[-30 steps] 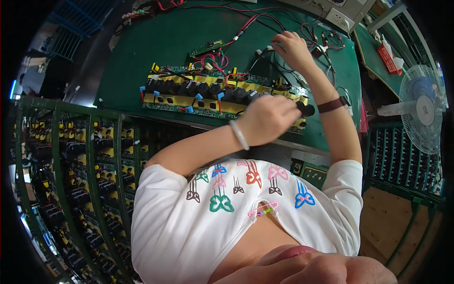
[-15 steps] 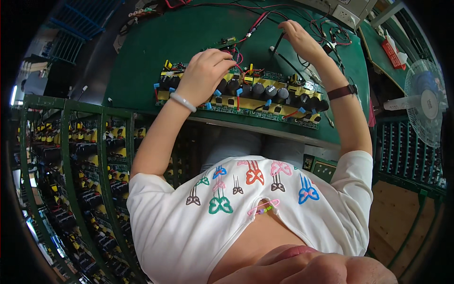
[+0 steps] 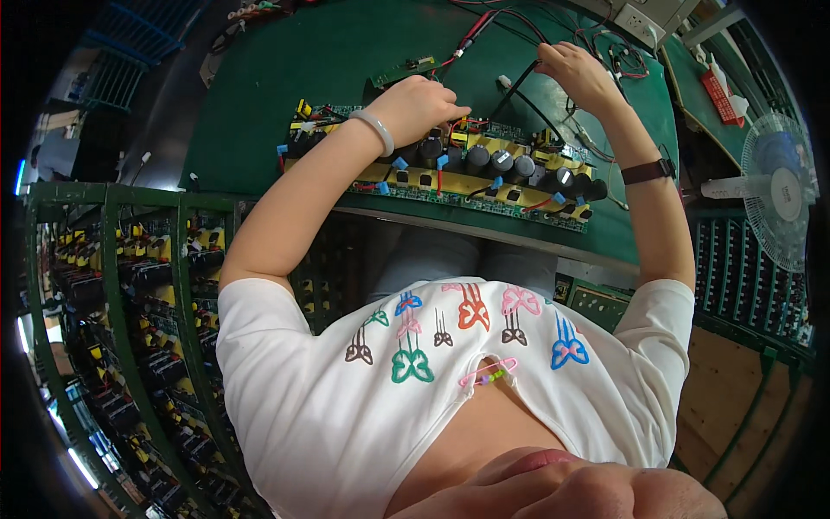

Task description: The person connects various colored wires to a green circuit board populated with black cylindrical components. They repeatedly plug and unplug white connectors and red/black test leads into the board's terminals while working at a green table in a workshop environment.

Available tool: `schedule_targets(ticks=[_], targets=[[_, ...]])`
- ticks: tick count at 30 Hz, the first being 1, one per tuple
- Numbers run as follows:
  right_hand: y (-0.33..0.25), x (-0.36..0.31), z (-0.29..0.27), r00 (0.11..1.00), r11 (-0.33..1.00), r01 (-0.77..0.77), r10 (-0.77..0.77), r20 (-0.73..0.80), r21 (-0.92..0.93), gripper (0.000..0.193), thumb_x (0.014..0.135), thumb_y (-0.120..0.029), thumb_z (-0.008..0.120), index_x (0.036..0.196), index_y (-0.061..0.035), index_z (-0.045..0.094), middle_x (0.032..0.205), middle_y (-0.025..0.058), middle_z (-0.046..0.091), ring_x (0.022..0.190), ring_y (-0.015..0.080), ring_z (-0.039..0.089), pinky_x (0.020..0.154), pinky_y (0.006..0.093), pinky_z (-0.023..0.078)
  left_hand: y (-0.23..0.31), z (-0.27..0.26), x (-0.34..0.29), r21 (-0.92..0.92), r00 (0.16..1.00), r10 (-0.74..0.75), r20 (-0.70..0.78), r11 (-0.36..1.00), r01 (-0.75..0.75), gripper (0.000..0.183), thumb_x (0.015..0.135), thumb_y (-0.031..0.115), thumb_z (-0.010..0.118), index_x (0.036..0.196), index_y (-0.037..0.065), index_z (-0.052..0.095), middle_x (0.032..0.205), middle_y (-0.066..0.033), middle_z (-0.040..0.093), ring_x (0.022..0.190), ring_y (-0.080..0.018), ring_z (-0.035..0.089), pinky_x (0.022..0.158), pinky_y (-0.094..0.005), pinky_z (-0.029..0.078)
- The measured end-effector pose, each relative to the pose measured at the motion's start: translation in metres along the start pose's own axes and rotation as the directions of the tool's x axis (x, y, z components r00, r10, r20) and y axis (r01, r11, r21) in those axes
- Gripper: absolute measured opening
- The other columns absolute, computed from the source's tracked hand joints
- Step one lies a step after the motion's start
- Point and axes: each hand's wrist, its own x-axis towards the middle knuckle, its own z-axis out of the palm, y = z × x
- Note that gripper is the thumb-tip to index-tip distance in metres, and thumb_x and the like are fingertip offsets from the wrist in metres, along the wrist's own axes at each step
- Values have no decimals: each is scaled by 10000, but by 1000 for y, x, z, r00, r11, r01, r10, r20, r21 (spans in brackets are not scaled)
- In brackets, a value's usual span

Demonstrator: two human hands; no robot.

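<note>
A long green circuit board (image 3: 475, 185) lies along the table's near edge, carrying a row of black capacitors, yellow parts and short wires with blue tips. Over its far left half, my left hand (image 3: 417, 108) is bent, fingertips together at the wires and yellow parts; what they pinch is hidden. Up and to the right, my right hand (image 3: 586, 76) is closed on a black cable (image 3: 517, 85), with part of it slanting down to the left. Another black length runs down to the board's right part. A small green board (image 3: 405, 71) sits just beyond my left hand.
The green table (image 3: 294, 60) bears red and black leads (image 3: 471, 39) at the back and tangled wires (image 3: 618, 65) by a socket strip (image 3: 635, 24). Racks of boards (image 3: 156, 285) stand left. A fan (image 3: 782, 190) and a red basket (image 3: 722, 97) are at right.
My left hand has shifted right along the board, toward its middle. My right hand has moved a little right, and the black cable in it has swung with it.
</note>
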Motion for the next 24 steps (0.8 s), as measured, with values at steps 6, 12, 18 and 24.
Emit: schedule_targets(ticks=[6,12,18,24], targets=[[3,-3,6,993,983,-105,94,-73,-154,657,870,-101,703,1456,-159,412,1240,127,585,1186,351,544,987,461,456,5,-10,7,28,998,60,32,998,-61,442,745,-6,681,1161,137,731,947,-16,654,928,-227,640,856,-374,512],[-12,-7,-18,966,998,36,-22,-259,52,640,816,46,582,1420,-126,459,1164,141,566,1108,325,556,985,418,451,-2,-33,4,67,998,55,9,996,-55,415,719,-24,689,1092,148,748,925,-14,643,931,-220,639,933,-365,501],[-34,-33,-23,929,896,-75,223,-295,439,443,883,-8,605,1308,-47,488,1091,123,561,1009,310,548,935,390,449,-43,-58,-44,111,989,-20,-143,993,36,201,756,-33,658,880,121,689,916,-12,643,1000,-222,639,1078,-411,443],[-80,-36,-14,965,905,-52,154,-213,421,328,902,113,521,1213,8,513,1104,170,545,1006,362,543,907,398,453,-56,-52,-91,97,980,-131,-151,985,146,113,800,24,671,883,97,694,923,-46,641,1019,-263,625,1062,-423,445]])
